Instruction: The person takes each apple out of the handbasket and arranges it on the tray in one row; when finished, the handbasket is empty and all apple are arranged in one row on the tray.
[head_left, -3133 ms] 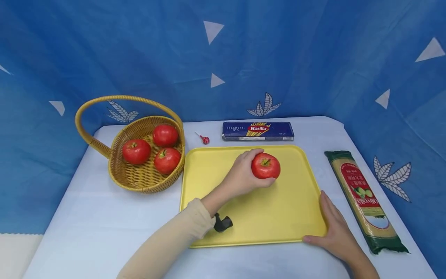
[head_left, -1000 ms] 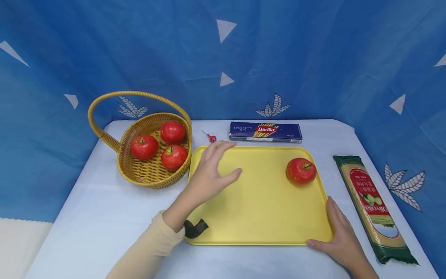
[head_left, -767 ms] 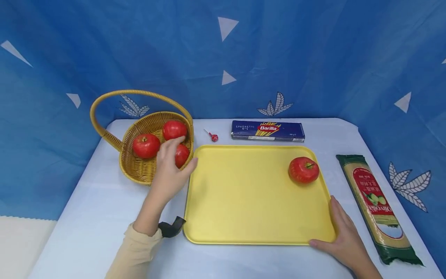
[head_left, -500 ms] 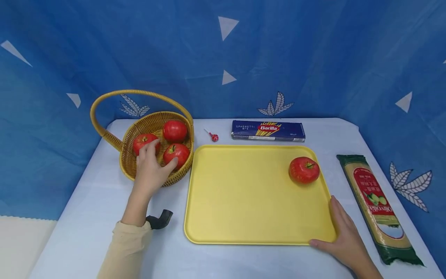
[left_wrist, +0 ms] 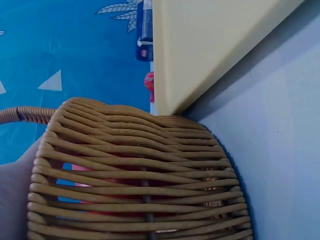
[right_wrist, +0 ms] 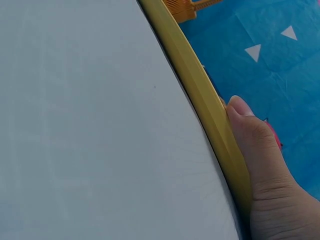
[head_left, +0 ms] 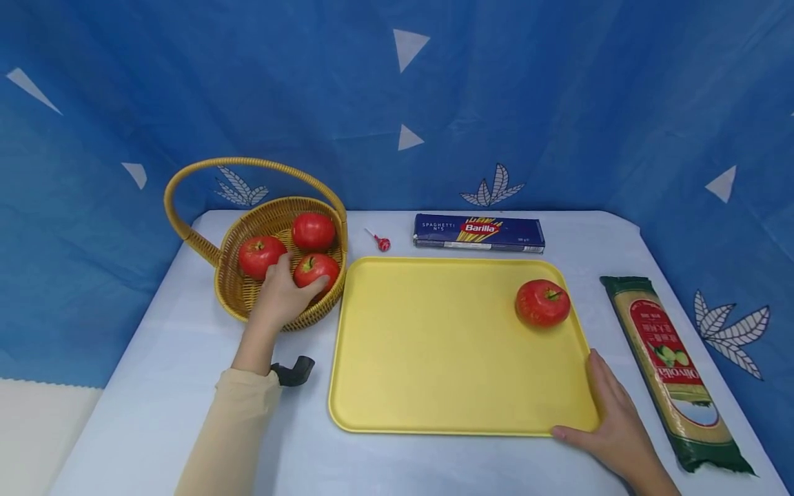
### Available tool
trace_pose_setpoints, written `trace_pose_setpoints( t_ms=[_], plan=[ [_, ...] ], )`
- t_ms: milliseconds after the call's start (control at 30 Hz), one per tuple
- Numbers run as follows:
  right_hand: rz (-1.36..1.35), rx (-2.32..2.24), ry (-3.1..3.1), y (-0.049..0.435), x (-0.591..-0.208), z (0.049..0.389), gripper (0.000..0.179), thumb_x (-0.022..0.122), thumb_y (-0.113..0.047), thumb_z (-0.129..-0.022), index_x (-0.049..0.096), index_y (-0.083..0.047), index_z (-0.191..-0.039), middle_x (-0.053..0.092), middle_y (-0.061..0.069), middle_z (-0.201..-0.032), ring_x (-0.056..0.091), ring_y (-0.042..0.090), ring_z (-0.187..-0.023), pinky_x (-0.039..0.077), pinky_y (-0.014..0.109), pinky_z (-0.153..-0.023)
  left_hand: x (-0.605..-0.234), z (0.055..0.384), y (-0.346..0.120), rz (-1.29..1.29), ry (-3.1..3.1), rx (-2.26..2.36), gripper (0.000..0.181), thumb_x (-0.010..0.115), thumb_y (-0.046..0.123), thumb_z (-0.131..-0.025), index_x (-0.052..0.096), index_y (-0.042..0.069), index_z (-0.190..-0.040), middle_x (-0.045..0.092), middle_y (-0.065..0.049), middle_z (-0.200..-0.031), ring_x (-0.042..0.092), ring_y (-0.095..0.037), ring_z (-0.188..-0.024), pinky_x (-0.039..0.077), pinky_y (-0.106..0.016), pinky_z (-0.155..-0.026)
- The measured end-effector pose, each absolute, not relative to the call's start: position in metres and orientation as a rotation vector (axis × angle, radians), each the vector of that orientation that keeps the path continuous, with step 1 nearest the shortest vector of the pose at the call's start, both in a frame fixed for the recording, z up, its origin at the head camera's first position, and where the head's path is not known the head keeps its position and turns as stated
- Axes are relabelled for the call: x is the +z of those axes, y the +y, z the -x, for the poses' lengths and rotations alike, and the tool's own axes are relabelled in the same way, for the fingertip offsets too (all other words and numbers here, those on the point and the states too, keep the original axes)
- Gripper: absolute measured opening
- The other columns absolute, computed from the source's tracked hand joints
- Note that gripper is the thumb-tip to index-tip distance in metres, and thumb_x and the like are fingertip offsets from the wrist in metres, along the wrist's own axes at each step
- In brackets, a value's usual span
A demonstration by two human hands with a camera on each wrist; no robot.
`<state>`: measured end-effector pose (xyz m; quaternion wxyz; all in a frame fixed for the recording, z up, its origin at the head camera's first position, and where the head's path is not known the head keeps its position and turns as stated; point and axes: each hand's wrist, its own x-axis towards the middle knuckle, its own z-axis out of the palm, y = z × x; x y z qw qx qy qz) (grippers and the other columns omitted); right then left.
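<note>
Curving over the near apple in the basket, the left hand is laying its thumb against the fruit's near right side, while its fingers are bending down into the gap by the left apple. Its fingertips are hiding from every view, so I cannot tell whether it is gripping. On the left wrist view, the basket's weave is filling much of the picture, with red showing through the gaps. A pale sleeve is covering the forearm, and a black piece is jutting out beside the wrist. The back apple is sitting deeper in the basket, under the arching handle. Just beside the basket, the tray is lying flat on the table, with one more apple resting near its right edge. The right hand is bracketing the tray's near right corner, fingers lying fairly straight along the side, thumb stretching along the rim. Beyond the tray, the lollipop and spaghetti box are lying; the pasta bag is slanting on the right.
</note>
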<state>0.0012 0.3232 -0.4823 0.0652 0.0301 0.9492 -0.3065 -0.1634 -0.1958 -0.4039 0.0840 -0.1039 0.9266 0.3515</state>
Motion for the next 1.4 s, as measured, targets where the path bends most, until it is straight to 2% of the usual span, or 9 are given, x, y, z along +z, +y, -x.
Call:
trace_pose_setpoints(
  t_ms=[167, 467, 900, 1133, 1400],
  plan=[
    [-0.095, -0.920, 2.865, 0.3240, -0.4831, -0.0011, 0.139, 0.087, -0.052, -0.067, -0.011, -0.018, -0.158, -0.009, 0.018, -0.166, 0.002, 0.052, -0.149, 0.011, 0.077, -0.109, -0.4078, 0.1683, -0.1957, 0.255, 2.694, 1.071, 0.102, 0.066, 0.060, -0.086, 0.013, 0.010, -0.158, 0.034, -0.026, -0.150, 0.037, -0.045, -0.137, 0.041, -0.067, -0.104],
    [-0.117, -0.907, 2.826, 0.3263, -0.4840, 0.0000, 0.139, 0.086, -0.054, -0.068, -0.014, -0.019, -0.157, -0.013, 0.016, -0.166, -0.001, 0.052, -0.149, 0.011, 0.078, -0.108, -0.4115, 0.1689, -0.1947, 0.184, 2.706, 1.089, 0.095, 0.071, 0.043, -0.088, 0.014, 0.010, -0.157, 0.037, -0.022, -0.152, 0.038, -0.044, -0.137, 0.042, -0.064, -0.106],
    [-0.126, -0.863, 2.796, 0.3257, -0.4794, 0.0021, 0.140, 0.085, -0.056, -0.068, -0.016, -0.012, -0.156, -0.018, 0.016, -0.165, -0.002, 0.054, -0.148, 0.016, 0.079, -0.105, -0.4126, 0.1660, -0.1938, 0.208, 2.759, 1.055, 0.095, 0.071, 0.048, -0.086, 0.018, 0.008, -0.155, 0.041, -0.023, -0.148, 0.042, -0.044, -0.135, 0.042, -0.064, -0.105],
    [-0.139, -0.862, 2.768, 0.3253, -0.4797, 0.0035, 0.142, 0.084, -0.059, -0.068, -0.021, -0.015, -0.154, -0.023, 0.012, -0.163, -0.006, 0.053, -0.148, 0.014, 0.079, -0.105, -0.4103, 0.1648, -0.1921, 0.296, 2.749, 1.003, 0.104, 0.071, 0.052, -0.084, 0.013, 0.007, -0.158, 0.035, -0.027, -0.145, 0.041, -0.047, -0.132, 0.046, -0.066, -0.099],
    [-0.123, -0.857, 2.763, 0.3267, -0.4804, 0.0043, 0.143, 0.084, -0.059, -0.068, -0.022, -0.017, -0.154, -0.023, 0.011, -0.164, -0.006, 0.052, -0.149, 0.013, 0.079, -0.107, -0.4121, 0.1620, -0.1923, 0.323, 2.825, 1.053, 0.101, 0.072, 0.054, -0.082, 0.020, 0.006, -0.154, 0.035, -0.026, -0.142, 0.044, -0.045, -0.127, 0.049, -0.064, -0.097]
  ],
)
